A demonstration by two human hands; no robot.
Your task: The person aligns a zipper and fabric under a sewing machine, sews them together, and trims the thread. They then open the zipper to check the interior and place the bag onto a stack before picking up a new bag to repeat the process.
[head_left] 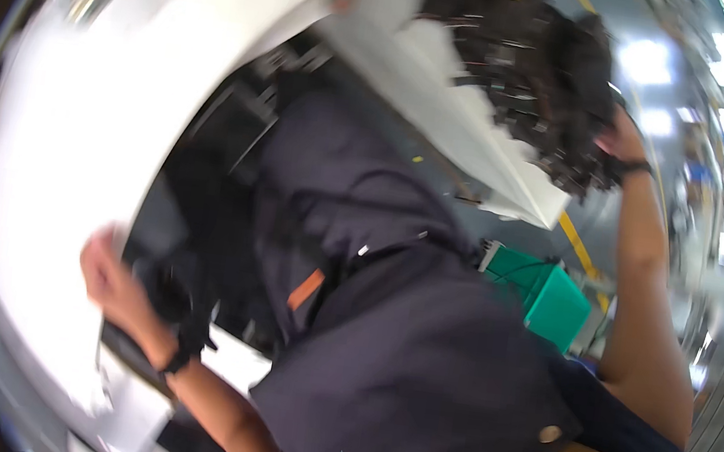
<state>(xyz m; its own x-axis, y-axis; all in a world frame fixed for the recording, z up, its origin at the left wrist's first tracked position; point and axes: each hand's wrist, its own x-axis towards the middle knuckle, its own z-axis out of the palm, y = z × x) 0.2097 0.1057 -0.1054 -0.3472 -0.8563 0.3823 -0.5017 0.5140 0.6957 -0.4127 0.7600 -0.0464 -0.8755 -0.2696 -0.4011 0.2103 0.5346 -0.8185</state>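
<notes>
My right hand [618, 139] reaches far out to the upper right and grips the side of a big bundle of black pieces [529, 65]. The pieces carry small shiny and pale bits; motion blur hides their kind. Part of the bundle lies over a white surface [477, 118]. On the left, my left hand [109, 282] is at the edge of a white tabletop [92, 126]. Its fingers are smeared by motion, and I make out nothing held in it. Both wrists wear dark bands.
A dark apron [418, 352] with an orange tab covers my front. Black items [223, 171] sit between it and the tabletop. A green bin [545, 291] stands on the grey floor [598, 202], which has yellow lines, at the right.
</notes>
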